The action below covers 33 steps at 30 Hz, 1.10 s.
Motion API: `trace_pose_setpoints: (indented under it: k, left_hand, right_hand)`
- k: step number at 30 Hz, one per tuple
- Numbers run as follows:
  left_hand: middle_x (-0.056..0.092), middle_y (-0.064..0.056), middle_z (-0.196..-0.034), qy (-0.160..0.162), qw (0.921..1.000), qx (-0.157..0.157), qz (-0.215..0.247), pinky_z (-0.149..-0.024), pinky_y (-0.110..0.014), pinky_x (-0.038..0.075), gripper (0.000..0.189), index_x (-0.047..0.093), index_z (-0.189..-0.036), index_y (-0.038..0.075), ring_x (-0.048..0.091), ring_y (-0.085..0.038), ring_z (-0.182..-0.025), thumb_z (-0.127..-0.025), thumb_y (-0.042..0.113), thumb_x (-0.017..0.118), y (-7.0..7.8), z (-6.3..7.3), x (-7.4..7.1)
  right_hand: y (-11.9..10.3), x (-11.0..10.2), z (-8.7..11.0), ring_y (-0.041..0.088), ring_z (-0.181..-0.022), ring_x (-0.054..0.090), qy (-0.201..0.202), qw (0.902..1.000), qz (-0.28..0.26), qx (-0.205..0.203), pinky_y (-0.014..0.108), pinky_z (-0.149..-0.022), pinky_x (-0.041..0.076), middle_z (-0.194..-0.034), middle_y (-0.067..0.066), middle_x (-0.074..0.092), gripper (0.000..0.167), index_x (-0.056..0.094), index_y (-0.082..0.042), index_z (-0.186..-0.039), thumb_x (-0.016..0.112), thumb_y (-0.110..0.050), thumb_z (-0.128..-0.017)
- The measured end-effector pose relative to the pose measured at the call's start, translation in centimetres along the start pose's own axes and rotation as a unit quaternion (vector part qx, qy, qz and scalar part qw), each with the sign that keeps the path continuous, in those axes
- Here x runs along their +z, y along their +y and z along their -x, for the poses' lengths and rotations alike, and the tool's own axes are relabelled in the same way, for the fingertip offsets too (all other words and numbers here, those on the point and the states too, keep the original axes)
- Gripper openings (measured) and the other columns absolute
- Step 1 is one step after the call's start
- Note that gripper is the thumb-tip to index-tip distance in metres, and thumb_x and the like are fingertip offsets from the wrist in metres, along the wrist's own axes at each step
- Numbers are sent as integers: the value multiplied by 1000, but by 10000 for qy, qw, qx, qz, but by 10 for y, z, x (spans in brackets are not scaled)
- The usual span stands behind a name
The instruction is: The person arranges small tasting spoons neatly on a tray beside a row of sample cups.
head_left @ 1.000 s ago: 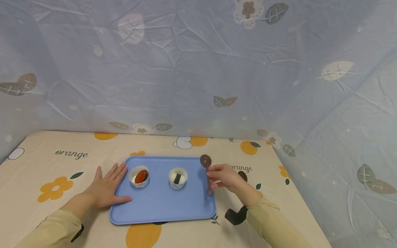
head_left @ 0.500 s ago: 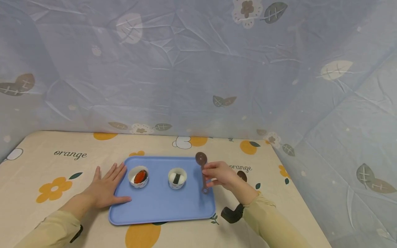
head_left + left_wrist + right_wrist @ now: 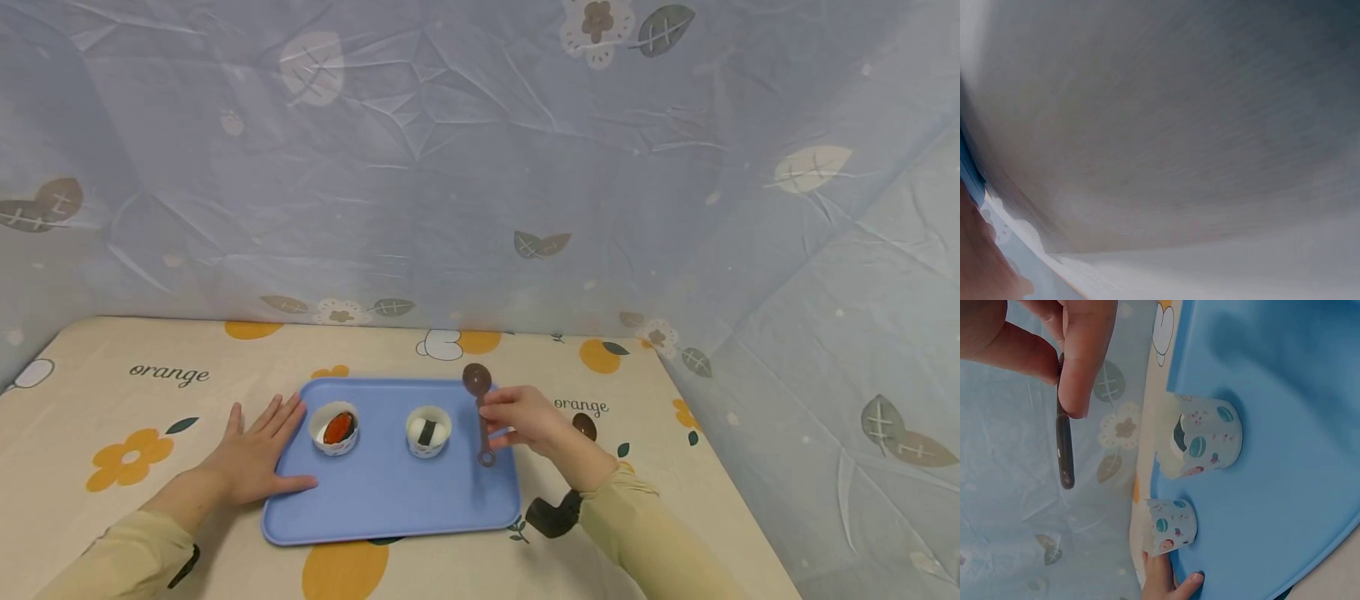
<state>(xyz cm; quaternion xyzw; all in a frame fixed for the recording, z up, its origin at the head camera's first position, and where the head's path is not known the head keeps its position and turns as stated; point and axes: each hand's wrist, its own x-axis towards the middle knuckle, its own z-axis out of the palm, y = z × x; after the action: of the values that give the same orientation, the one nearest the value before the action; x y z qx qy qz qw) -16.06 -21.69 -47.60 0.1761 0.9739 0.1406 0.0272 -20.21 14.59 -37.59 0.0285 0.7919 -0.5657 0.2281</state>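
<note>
The brown spoon is suspended above the right part of the blue tray. It has shifted inward from the tray's right edge, which apparently places it closer to the tray's right-hand cup, holding a black-and-white piece. The grip of the right hand is narrow, pinching the handle. The left-hand cup contains a red piece. The left hand lies spread at the tray's left edge, grasping nothing.
</note>
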Motion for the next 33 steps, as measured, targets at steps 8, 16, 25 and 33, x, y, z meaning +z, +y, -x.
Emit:
trace_pose_setpoints:
  k: [8, 16, 25, 33]
  left_hand:
    - [19, -22, -154, 87, 10000, 30, -11, -103, -73, -6, 110, 22, -145, -4, 14, -44, -141, -72, 70, 60, -2, 1, 2]
    - [18, -22, -154, -21, 10000, -18, -57, -103, -72, -6, 111, 21, -146, -3, 15, -44, -141, -72, 71, 58, 1, 0, -2]
    - [18, -22, -154, -14, 10000, -29, -93, -103, -72, -5, 111, 21, -146, -3, 15, -44, -141, -72, 71, 58, 1, 1, -2]
    - [19, -22, -154, -32, 10000, -14, -56, -103, -73, -5, 111, 21, -145, -4, 15, -44, -141, -72, 71, 59, 2, 1, -3]
  right_hand:
    - [-8, 10, 2, 10, -69, 57, -140, 9998, -63, -102, 29, -64, 58, -82, 4, 59, 29, 57, 9, -116, 56, -4, -91]
    - [-13, 23, 0, 10, -67, 58, -237, 9993, -169, -221, 32, -64, 58, -79, 3, 59, 26, 58, 9, -113, 57, -3, -90]
    - [-17, 39, -4, 11, -68, 58, -397, 9987, -227, -214, 32, -66, 58, -79, 3, 60, 27, 59, 10, -113, 57, -4, -90]
    - [-16, 53, -6, 9, -64, 58, -494, 9980, -329, -236, 32, -65, 58, -73, 0, 59, 24, 59, 10, -109, 57, -3, -89]
